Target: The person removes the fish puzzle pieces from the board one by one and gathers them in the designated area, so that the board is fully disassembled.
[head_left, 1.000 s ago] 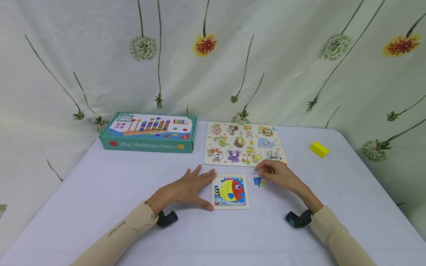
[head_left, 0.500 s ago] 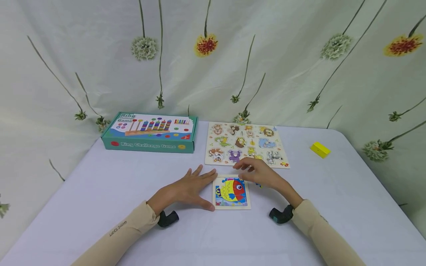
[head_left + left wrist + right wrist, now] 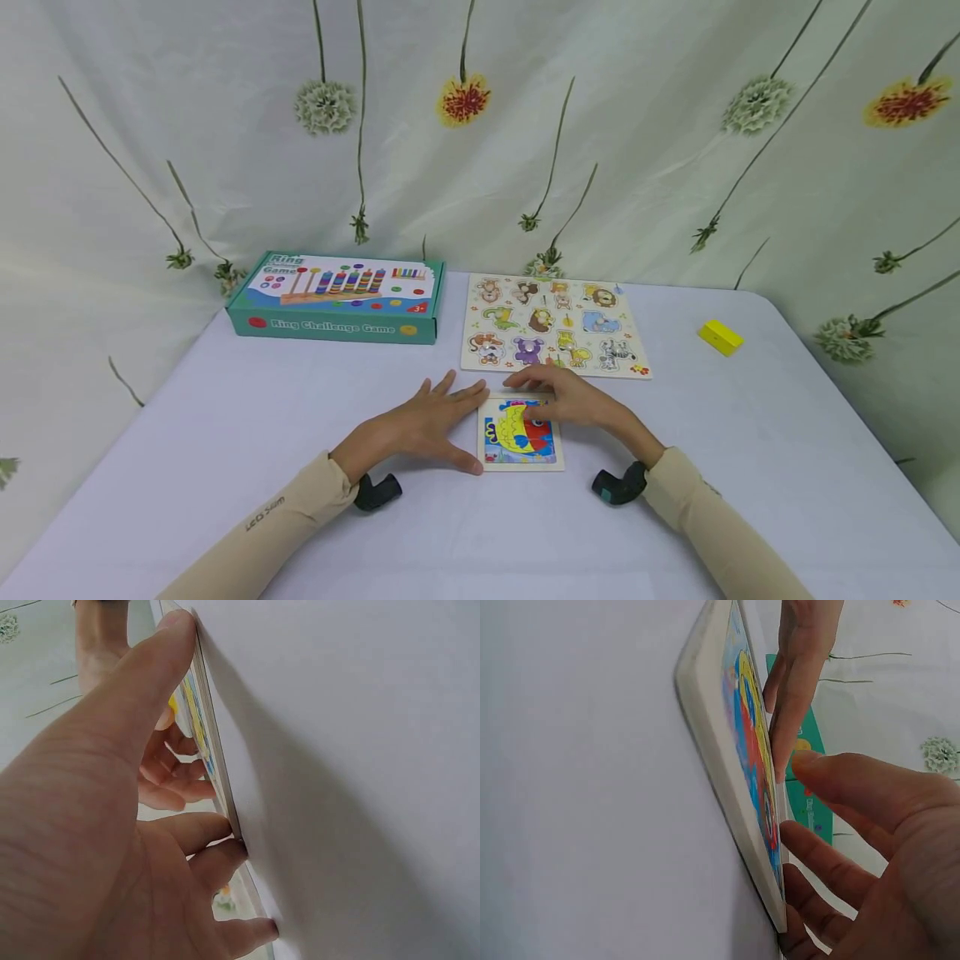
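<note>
A small square fish puzzle [image 3: 512, 435] with a pale wooden frame lies flat on the table. Spread wide, my left hand [image 3: 429, 423] touches its left edge with thumb and fingertips; the left wrist view shows the same thumb on the frame's corner [image 3: 180, 621]. My right hand [image 3: 577, 400] reaches over the puzzle's upper right corner. In the right wrist view, its thumb [image 3: 847, 776] stands apart from the bent fingers, which are by the puzzle's far edge, and nothing shows between them. The loose blue piece seen earlier is hidden now.
Behind the puzzle lies an animal peg board [image 3: 555, 323]. A green Ring Challenge Game box [image 3: 333, 298] stands at the back left, and a yellow block [image 3: 721, 337] sits at the right. A flower-print cloth [image 3: 645, 167] hangs behind the table.
My right hand has moved left, from beside the loose blue piece to over the puzzle's upper right corner. That piece has gone out of sight. The left hand has stayed put.
</note>
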Action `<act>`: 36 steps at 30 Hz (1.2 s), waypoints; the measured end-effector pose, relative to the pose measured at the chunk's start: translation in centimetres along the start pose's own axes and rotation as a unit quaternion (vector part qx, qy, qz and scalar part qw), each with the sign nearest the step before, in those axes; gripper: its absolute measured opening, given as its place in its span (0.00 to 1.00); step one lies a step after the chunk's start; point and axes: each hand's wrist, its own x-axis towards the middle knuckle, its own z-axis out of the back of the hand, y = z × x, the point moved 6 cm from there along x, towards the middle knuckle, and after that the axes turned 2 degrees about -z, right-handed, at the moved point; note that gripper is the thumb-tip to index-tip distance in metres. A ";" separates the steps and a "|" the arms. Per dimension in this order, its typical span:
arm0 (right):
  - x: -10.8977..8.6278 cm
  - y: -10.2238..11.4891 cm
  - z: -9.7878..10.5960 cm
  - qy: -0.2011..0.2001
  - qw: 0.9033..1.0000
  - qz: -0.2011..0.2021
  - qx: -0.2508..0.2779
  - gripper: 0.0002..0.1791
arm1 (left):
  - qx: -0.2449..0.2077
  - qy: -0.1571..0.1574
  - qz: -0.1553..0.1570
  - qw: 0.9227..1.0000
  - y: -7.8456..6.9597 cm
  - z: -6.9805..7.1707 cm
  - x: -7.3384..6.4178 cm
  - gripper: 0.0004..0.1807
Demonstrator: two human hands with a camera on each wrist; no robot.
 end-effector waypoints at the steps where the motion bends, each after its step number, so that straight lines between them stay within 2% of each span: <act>1: 0.1 0.1 -0.1 0.003 1.000 0.005 -0.003 0.23 | 0.001 0.000 0.000 1.000 0.0 0.0 0.0 0.58; 11: 0.7 0.0 -0.5 0.014 0.998 0.035 -0.044 0.21 | 0.012 0.001 0.001 1.000 0.1 0.1 0.1 0.58; 25: 0.4 0.4 -0.7 0.015 0.994 0.041 -0.102 0.19 | 0.010 0.001 -0.003 1.000 0.1 0.1 0.1 0.59; 36: 0.4 0.2 -0.9 0.014 0.994 0.029 -0.106 0.18 | 0.007 0.000 -0.005 1.000 0.0 0.1 0.1 0.58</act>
